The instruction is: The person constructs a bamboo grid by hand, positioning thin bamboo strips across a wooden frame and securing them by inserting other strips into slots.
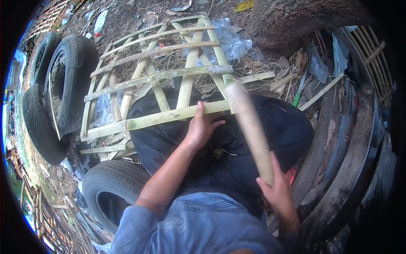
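A bamboo lattice panel (177,113) of split slats lies across my legs and the ground ahead, its near edge over my dark trousers. My left hand (201,126) grips this near slat from below, one finger lying over its face. In my right hand (275,182) is a thick, pale wooden stick (252,133), held by its lower end. The stick slants up and to the left and is smeared by motion. Its far end overlaps the panel's near right corner; I cannot tell whether they touch.
Old tyres (76,76) stand at the left, and another tyre (114,182) lies beside my left leg. Clear plastic (228,36) and bamboo scraps litter the soil near a tree trunk (304,21). Weathered wooden boards (347,156) run along my right side.
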{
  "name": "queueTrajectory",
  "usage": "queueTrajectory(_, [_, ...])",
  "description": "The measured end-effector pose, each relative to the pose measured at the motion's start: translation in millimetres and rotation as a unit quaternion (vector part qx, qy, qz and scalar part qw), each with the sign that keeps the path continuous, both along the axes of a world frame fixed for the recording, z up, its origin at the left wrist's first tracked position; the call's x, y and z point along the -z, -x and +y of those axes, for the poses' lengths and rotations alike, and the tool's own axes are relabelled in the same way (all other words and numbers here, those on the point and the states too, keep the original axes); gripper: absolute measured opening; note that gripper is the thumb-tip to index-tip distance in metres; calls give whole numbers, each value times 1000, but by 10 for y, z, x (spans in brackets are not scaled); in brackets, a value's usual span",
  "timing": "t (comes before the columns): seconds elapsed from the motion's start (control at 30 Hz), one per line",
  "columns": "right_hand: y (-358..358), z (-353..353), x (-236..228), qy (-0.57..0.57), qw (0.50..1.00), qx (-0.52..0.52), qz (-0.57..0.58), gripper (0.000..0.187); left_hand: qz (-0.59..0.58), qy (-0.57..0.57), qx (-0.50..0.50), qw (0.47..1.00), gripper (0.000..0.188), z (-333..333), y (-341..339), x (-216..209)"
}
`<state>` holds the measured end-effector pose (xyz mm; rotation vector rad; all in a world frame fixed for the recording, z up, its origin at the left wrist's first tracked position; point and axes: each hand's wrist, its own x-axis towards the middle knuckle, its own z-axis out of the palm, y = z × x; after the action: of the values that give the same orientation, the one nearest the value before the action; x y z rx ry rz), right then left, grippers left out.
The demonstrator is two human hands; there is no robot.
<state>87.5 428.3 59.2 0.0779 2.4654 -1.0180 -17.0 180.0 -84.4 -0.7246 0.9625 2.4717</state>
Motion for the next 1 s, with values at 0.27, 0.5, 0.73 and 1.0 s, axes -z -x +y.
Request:
queueTrajectory(0.27, [-123,-27,262,100,991,79,40,72,14,-5,42,999,56,-9,-17,-73])
queueTrajectory(0.5, [-3,20,572,180,962,205,24,66,13,187,39,981,42,358,-39,-144])
queueTrajectory(0.73, [119,85,639,224,953,203,-17,64,-26,269,-51,962,44,675,96,-291])
queueTrajectory(1.0, [146,171,654,242,952,190,-6,63,-62,294,-85,950,52,820,168,-340])
